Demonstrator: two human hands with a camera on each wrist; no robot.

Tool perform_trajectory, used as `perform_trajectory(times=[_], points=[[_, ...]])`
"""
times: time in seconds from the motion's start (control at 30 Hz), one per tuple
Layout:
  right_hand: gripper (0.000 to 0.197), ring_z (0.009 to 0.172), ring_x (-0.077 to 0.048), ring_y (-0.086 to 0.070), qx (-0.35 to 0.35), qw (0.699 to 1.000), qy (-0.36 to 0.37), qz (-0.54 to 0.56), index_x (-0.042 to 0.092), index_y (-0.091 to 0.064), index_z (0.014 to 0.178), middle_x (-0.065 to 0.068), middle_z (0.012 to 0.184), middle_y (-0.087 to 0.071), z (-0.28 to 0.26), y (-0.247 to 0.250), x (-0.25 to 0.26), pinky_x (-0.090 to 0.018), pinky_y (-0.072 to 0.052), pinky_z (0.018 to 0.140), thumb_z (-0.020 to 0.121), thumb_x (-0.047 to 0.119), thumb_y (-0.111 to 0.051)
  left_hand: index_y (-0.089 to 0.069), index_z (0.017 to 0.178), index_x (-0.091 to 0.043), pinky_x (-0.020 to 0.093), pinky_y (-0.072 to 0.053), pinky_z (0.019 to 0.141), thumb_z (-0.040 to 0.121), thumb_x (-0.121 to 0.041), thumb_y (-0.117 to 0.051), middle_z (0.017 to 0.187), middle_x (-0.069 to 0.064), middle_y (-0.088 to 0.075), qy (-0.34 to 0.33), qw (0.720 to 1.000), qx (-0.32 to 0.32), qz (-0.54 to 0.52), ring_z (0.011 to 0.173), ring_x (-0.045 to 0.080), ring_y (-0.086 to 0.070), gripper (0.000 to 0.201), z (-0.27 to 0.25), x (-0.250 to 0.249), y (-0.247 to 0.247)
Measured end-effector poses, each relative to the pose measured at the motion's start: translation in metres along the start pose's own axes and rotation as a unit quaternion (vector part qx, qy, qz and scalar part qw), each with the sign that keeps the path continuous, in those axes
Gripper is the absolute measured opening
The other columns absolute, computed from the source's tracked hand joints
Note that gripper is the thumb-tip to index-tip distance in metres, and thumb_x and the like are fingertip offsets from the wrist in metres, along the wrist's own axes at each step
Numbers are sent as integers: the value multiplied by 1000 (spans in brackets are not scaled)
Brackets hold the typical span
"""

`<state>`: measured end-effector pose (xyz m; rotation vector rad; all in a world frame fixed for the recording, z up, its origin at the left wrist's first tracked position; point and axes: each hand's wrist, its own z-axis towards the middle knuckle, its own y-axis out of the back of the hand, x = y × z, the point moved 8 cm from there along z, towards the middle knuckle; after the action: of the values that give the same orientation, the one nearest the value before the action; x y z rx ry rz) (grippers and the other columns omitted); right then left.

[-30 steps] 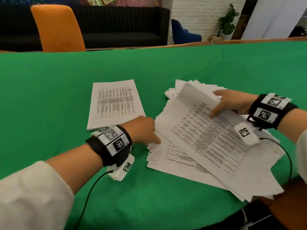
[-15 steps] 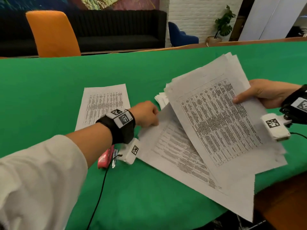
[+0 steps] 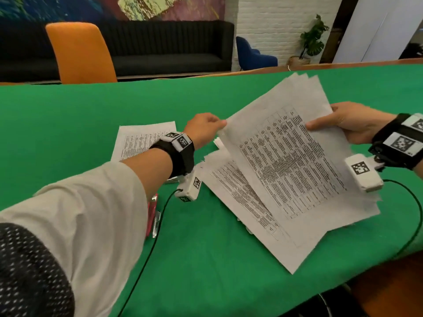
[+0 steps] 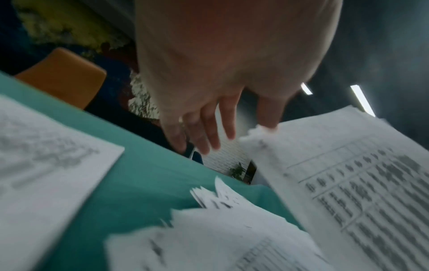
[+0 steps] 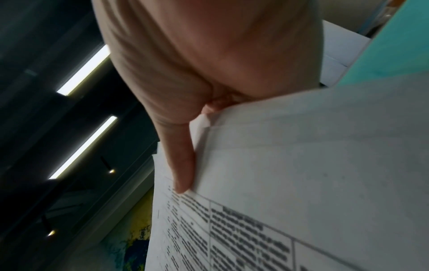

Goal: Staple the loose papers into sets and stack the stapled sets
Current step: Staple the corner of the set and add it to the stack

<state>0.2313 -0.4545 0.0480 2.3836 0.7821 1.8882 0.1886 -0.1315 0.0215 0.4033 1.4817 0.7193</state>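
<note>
A bundle of printed sheets (image 3: 286, 161) is lifted at a tilt above the green table (image 3: 68, 124). My right hand (image 3: 320, 125) grips its right edge, with the thumb (image 5: 183, 165) on top and the fingers hidden beneath. My left hand (image 3: 212, 124) reaches to the bundle's (image 4: 348, 183) left corner; its thumb (image 4: 267, 117) touches that corner while the fingers (image 4: 209, 132) stay straight beside it. Under the bundle a loose pile of papers (image 3: 238, 193) lies on the cloth. A flat set of sheets (image 3: 144, 140) rests further left. A red stapler (image 3: 152, 216) peeks out from under my left forearm.
An orange chair (image 3: 80, 53) stands behind the table's far edge, with a dark sofa (image 3: 164, 49) beyond. Black wrist cables (image 3: 148, 252) trail over the cloth towards me. The table's near edge (image 3: 343, 282) runs along the lower right.
My right hand has raised the bundle higher and tilted it. My left hand has left the pile on the table and risen to the bundle's left corner.
</note>
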Motion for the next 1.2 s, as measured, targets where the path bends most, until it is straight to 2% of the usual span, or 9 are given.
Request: perform_trajectory(times=[0.17,0.33,0.43,0.57,0.7,0.83,0.93,1.0,1.2], points=[[43,93,-34,-77,-12,999,29,-38,7,-68,119,-17,114,-77,-4,8,39,-48,-65,68,78,-3,-71,-55,144,-16,39,-58,92,96,-42,-73,131,6,-66,51,985,164,6,110,22,-69,57,-19,31,-18],[41,90,-27,-78,41,994,94,-29,13,-70,118,-14,115,-77,-19,-10,83,-42,-65,69,80,-3,-64,-31,157,-37,46,-49,102,79,-38,-89,146,5,-52,-5,966,85,-245,127,21,-59,98,-12,13,0],[52,94,-24,-78,82,990,108,-47,12,-66,132,-12,120,-76,-20,-31,101,-40,-65,76,82,-3,-63,-49,149,-22,43,-55,103,81,-19,-89,139,6,-64,-75,966,65,-239,123,22,-65,79,-19,-5,21],[44,101,-26,-77,73,988,111,-72,11,-73,122,-13,120,-76,-10,-49,111,-40,-65,80,79,3,-71,-75,109,-8,44,-64,86,94,-20,-77,105,8,-80,-65,975,16,-210,91,22,-78,19,-49,-2,51],[35,96,-27,-78,91,987,99,-89,11,-78,109,-12,111,-79,2,-79,110,-41,-64,81,74,8,-77,-75,109,2,50,-63,88,100,-29,-69,104,15,-79,-11,976,46,-214,95,37,-76,33,-91,27,62],[27,83,-19,-72,130,976,69,-160,5,-71,91,-6,94,-78,19,-124,87,-25,-59,53,73,13,-88,-67,126,-6,47,-61,89,102,-11,-63,115,12,-78,26,968,64,-240,99,34,-76,25,-128,61,62],[48,94,-28,-74,206,961,26,-185,3,-70,118,-15,115,-76,27,-168,61,-39,-64,74,74,14,-85,-63,133,-17,44,-62,88,98,-1,-64,119,4,-77,31,971,107,-210,103,29,-76,38,-149,78,59],[46,88,-29,-75,252,947,15,-197,4,-68,125,-20,116,-76,28,-196,51,-37,-64,69,80,9,-78,-66,129,-16,41,-62,86,98,-1,-64,116,3,-78,43,974,119,-187,103,25,-77,34,-157,88,59],[26,96,-31,-76,272,933,40,-234,8,-74,115,-15,112,-78,38,-242,53,-42,-64,84,89,7,-75,-76,113,-7,46,-63,90,98,-7,-68,106,5,-81,89,973,43,-209,99,29,-77,17,-164,108,66]])
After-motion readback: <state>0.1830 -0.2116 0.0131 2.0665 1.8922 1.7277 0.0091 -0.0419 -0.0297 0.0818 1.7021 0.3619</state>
